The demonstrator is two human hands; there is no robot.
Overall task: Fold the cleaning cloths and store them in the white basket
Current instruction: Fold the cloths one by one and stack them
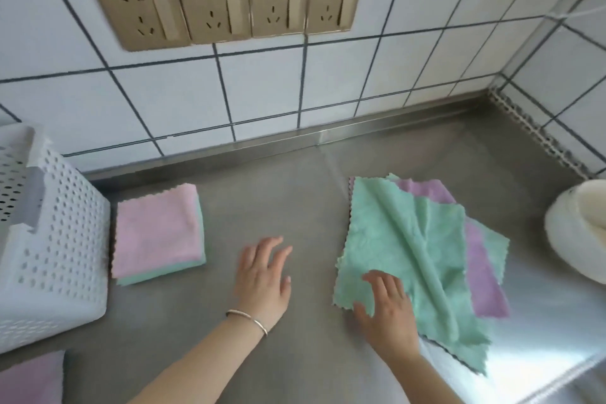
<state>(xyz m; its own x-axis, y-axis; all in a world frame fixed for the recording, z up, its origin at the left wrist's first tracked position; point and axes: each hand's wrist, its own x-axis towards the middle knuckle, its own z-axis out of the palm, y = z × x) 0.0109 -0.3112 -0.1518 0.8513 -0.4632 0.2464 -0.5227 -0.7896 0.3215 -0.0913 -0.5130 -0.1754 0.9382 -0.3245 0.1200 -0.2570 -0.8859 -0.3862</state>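
Note:
A loose pile of unfolded cloths lies on the right of the steel counter, a green cloth (413,256) on top and a pink cloth (482,275) under it. My right hand (387,308) rests flat on the green cloth's near left corner, fingers spread. My left hand (262,275), with a bracelet at the wrist, hovers open over bare counter between the piles. A folded stack (157,233), pink on top of green, sits left of it. The white perforated basket (55,249) stands at the far left, beside the stack.
A white rounded container (577,233) sits at the right edge. Another pink cloth (29,377) shows at the bottom left corner. A tiled wall with several gold sockets (226,6) backs the steel counter (295,207).

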